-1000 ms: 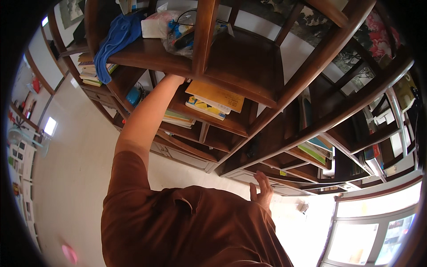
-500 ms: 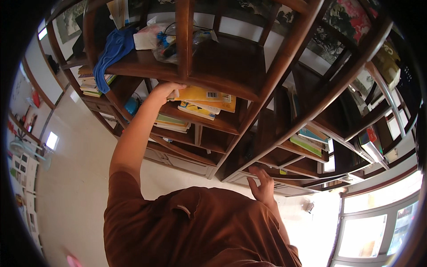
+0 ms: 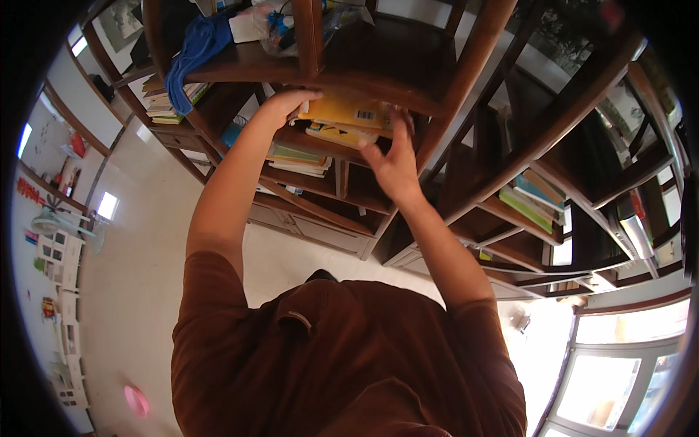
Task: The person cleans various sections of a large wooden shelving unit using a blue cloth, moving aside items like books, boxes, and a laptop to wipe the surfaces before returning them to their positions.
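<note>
On a dark wooden shelf lies a stack of books with yellow covers; the top yellow book (image 3: 342, 111) shows a barcode label. My left hand (image 3: 285, 108) is closed on that book's left end, its fingertips hidden under the shelf board above. At the stack's right end is my right hand (image 3: 395, 162), thumb and fingers apart, the thumb close to the lower yellow book (image 3: 336, 134). Whether the right fingers touch the books is hard to tell, as they are slightly blurred.
Above, a blue cloth (image 3: 195, 51) hangs over the shelf edge beside a clear plastic bag (image 3: 284, 38) of small items. More books (image 3: 300, 162) lie on the compartment below. Slanting wooden posts (image 3: 466, 87) stand at the right. A pink round object (image 3: 136, 401) is on the floor.
My right hand has risen from low beside my body to the right end of the yellow books. My left hand stays at their left end. The view has shifted slightly.
</note>
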Tool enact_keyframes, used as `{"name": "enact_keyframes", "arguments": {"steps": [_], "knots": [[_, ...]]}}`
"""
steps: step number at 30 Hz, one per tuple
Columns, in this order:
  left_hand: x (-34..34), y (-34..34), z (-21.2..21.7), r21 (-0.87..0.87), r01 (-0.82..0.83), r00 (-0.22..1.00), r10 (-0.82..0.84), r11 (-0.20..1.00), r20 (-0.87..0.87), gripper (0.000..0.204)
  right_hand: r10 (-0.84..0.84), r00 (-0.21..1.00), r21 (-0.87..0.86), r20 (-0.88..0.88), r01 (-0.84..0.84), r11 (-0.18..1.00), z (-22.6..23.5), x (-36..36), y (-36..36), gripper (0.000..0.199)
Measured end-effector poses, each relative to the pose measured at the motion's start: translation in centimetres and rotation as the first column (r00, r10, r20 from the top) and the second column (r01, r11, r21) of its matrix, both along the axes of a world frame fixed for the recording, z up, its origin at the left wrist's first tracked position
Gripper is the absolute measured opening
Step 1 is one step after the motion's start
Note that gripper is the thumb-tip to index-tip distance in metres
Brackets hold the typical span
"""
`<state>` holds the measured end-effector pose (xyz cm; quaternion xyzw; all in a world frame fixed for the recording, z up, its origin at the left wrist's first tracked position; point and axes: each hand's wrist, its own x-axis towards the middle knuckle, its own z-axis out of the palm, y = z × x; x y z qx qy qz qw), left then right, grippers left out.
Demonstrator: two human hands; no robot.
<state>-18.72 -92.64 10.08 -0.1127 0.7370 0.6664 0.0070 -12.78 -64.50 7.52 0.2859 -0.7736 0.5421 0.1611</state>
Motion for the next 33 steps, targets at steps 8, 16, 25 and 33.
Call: {"name": "enact_keyframes", "arguments": {"steps": [8, 16, 25, 33], "knots": [[-2.2, -2.3, -2.4, 0.066, 0.228, 0.960, -0.213, 0.971, -0.182, 0.043, 0.216, 0.887, -0.708, 0.408, 0.158, 0.688, -0.5, -5.0, -3.5, 0.059], [-4.0, -0.5, -2.4, -0.021, 0.289, 0.923, -0.284, 0.957, -0.260, 0.040, -0.086, 0.859, -0.436, 0.505, 0.340, 0.833, -1.9, -6.8, -2.6, 0.059], [-3.6, -0.5, -1.3, -0.128, 0.295, 0.940, -0.311, 0.947, -0.140, 0.042, -0.073, 0.790, -0.327, 0.608, 0.333, 0.885, -0.2, -5.9, -3.0, 0.064], [-4.3, -1.8, -2.2, 0.018, 0.334, 0.933, -0.328, 0.942, -0.150, 0.040, -0.046, 0.807, -0.277, 0.588, 0.255, 0.926, 0.0, -5.3, -2.5, 0.075]]}}
